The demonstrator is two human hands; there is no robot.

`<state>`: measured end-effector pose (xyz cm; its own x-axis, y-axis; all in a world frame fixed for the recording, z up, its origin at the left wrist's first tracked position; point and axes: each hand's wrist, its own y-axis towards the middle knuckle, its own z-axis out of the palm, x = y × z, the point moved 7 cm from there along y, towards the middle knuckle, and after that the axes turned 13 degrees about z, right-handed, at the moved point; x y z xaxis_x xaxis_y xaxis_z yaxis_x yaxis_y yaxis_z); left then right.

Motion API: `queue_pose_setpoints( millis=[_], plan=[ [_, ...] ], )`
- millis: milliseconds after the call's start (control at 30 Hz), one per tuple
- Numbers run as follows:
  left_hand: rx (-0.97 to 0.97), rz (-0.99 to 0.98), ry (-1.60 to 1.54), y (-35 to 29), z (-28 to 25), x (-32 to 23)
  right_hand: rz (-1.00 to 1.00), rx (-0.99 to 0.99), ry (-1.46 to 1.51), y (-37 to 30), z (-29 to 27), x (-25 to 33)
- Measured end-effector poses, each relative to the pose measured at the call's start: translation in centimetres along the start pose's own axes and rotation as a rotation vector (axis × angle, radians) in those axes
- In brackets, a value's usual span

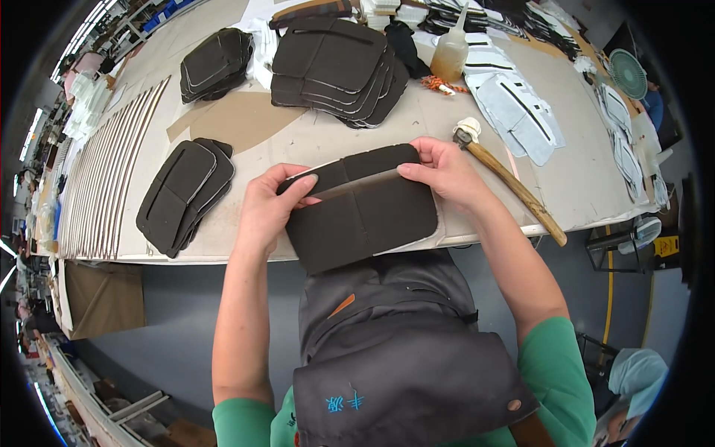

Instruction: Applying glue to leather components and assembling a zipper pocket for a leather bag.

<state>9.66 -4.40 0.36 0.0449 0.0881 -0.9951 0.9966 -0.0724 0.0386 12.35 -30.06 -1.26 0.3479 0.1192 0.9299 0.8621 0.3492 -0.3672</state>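
Between my two hands is a dark brown fabric panel [365,216] with rounded corners, a slot across its upper part and a pale edge showing. My left hand [272,205] pinches its left end, thumb on top near the slot. At the upper right corner, my right hand [447,173] grips it, thumb on top and fingers behind. The panel's lower edge reaches past the table's front edge, over my dark apron [402,372]. To the left lies a small stack of similar dark panels [182,194]. A larger stack [335,63] sits beyond my hands.
A hammer [514,186] with a wooden handle lies right of my hand, its head against a white wad. Behind it stand a glue bottle [450,56] and light grey panels [518,112]. Another dark stack [216,63] and brown card [246,119] lie far left.
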Motion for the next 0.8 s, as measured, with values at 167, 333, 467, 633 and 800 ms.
queue_pose_setpoints(
  millis=[167,333,467,633,800],
  plan=[
    [0.008,-0.043,-0.081,0.1,0.2,2.3,-0.013,-0.078,0.052,0.5,-0.8,-1.1],
    [0.002,-0.039,-0.067,0.2,0.3,2.5,-0.053,-0.104,0.043,0.9,-1.0,-1.8],
    [0.016,-0.034,-0.059,0.1,0.2,2.6,-0.074,-0.135,0.031,1.0,-0.9,-1.9],
    [0.019,-0.050,-0.107,-0.2,-0.2,2.6,-0.075,-0.139,0.060,0.7,-0.6,-1.8],
    [0.073,-0.017,-0.234,-0.3,0.1,2.2,-0.048,-0.169,0.065,0.2,-0.9,-1.8]
  ],
)
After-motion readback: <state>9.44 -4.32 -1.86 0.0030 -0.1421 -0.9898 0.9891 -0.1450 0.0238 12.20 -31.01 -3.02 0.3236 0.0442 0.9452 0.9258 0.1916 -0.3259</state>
